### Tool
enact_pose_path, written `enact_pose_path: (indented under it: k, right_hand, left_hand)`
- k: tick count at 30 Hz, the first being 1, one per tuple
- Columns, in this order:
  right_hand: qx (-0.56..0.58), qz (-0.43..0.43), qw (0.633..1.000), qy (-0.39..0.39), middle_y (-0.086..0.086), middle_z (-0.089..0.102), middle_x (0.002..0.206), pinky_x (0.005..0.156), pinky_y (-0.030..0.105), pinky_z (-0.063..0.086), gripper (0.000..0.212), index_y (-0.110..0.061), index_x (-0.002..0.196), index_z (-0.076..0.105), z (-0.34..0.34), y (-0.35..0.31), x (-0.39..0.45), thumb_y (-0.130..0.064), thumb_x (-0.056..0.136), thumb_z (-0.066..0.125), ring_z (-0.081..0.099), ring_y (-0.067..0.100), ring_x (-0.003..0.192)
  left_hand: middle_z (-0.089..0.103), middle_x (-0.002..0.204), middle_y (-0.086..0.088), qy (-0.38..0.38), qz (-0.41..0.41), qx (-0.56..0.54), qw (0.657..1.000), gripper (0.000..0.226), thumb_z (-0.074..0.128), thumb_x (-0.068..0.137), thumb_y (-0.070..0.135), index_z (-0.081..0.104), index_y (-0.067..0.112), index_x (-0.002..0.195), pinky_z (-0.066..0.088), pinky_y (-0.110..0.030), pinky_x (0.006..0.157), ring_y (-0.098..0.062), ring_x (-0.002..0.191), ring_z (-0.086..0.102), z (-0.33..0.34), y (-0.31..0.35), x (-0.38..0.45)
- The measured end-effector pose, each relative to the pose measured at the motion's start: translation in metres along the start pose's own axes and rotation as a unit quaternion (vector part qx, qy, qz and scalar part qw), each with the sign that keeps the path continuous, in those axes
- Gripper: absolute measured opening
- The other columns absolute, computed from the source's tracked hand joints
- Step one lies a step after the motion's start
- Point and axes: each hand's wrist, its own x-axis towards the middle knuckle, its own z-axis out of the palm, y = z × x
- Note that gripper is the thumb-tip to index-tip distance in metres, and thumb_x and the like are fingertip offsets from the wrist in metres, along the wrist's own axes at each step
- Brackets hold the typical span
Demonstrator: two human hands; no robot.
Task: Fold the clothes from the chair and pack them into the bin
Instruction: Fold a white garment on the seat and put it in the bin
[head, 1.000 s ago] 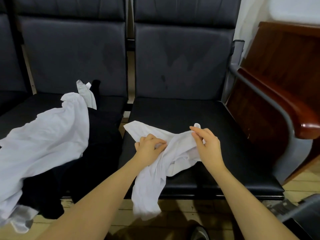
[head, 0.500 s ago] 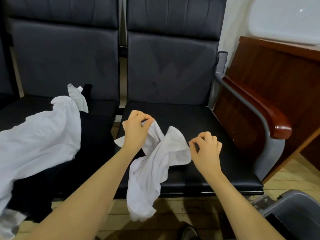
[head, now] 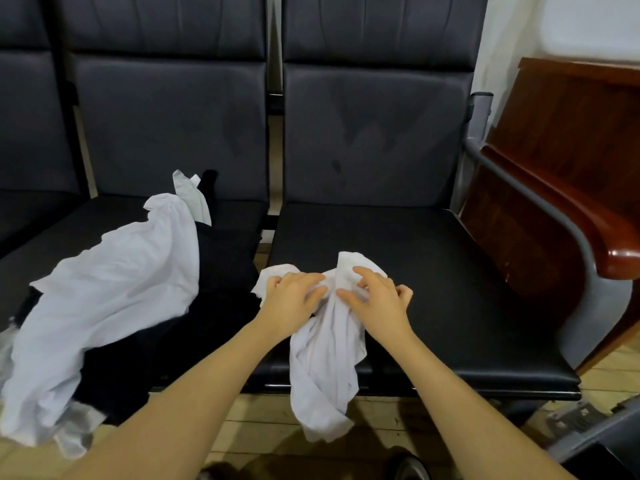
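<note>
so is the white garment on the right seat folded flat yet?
No. The white garment is bunched under the left hand and right hand, its lower part hanging over the seat front edge.

no readable text, labels or signs
</note>
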Motion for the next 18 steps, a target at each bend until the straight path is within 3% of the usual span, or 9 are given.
enact_pose_path:
  k: [3, 7, 10, 12, 18]
  right_hand:
    - [0.065, 0.023, 0.998, -0.006, -0.015, 0.050, 0.092, 0.085, 0.025, 0.018, 0.033, -0.032, 0.127, 0.052, 0.015, -0.003, 0.004, -0.024, 0.095, 0.052, 0.041, 0.017, 0.111]
    - [0.168, 0.020, 0.984, 0.056, -0.017, 0.046, 0.084, 0.091, 0.032, 0.041, 0.030, -0.025, 0.117, 0.065, 0.012, 0.003, 0.005, -0.010, 0.096, 0.048, 0.045, 0.027, 0.107]
    - [0.186, 0.023, 0.974, 0.124, -0.013, 0.046, 0.089, 0.078, 0.012, 0.034, 0.027, -0.019, 0.116, 0.065, -0.008, 0.010, -0.002, -0.011, 0.098, 0.047, 0.045, 0.027, 0.107]
    - [0.157, 0.041, 0.974, 0.156, -0.008, 0.047, 0.100, 0.075, 0.008, 0.025, 0.028, -0.018, 0.119, 0.063, -0.023, 0.017, -0.008, -0.013, 0.098, 0.046, 0.043, 0.024, 0.110]
    - [-0.092, 0.113, 0.976, 0.164, 0.008, 0.046, 0.122, 0.097, 0.034, 0.028, 0.040, -0.017, 0.138, 0.045, -0.040, 0.043, -0.018, -0.013, 0.098, 0.045, 0.045, 0.023, 0.108]
  left_hand:
    - [0.058, 0.123, 0.007, -0.003, -0.023, -0.012, 1.000, 0.034, 0.047, 0.096, 0.038, 0.055, 0.026, 0.127, 0.021, -0.031, 0.097, -0.013, 0.119, 0.045, 0.005, -0.002, -0.003]
    - [0.058, 0.116, 0.007, 0.009, -0.040, -0.017, 0.999, 0.028, 0.049, 0.095, 0.037, 0.062, 0.029, 0.119, 0.019, -0.028, 0.089, -0.014, 0.115, 0.044, 0.010, -0.002, -0.002]
    - [0.059, 0.107, 0.007, 0.044, -0.054, -0.039, 0.997, 0.023, 0.046, 0.097, 0.032, 0.066, 0.029, 0.108, 0.018, -0.027, 0.082, -0.014, 0.108, 0.046, 0.009, 0.005, -0.001]
    - [0.057, 0.110, 0.008, 0.053, -0.031, -0.016, 0.998, 0.025, 0.043, 0.098, 0.033, 0.064, 0.029, 0.111, 0.015, -0.026, 0.081, -0.015, 0.109, 0.045, 0.007, 0.012, -0.001]
    - [0.055, 0.118, 0.009, -0.030, 0.041, 0.039, 0.998, 0.031, 0.047, 0.095, 0.043, 0.062, 0.027, 0.117, 0.017, -0.026, 0.092, -0.014, 0.116, 0.041, 0.010, 0.035, -0.009]
